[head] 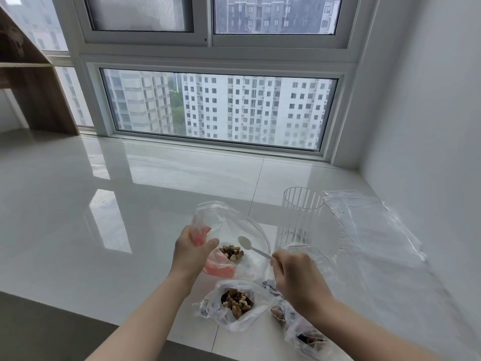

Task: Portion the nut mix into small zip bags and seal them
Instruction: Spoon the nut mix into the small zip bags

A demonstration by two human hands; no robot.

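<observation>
My left hand (191, 252) grips the rim of a clear zip bag (234, 222) and holds its mouth open; a small heap of nut mix (231, 252) lies inside it. My right hand (294, 276) pinches the handle of a white plastic spoon (251, 246), whose empty bowl hovers over the open bag. Below my hands lies a crumpled clear bag with nut mix (236, 303) on the white ledge. Another bag with nuts (304, 332) lies partly under my right forearm.
A ribbed clear glass (299, 217) stands right of the open bag. A stack of flat empty zip bags (369, 225) lies by the right wall. The glossy white ledge (104, 204) runs to the window; its front edge drops off at lower left.
</observation>
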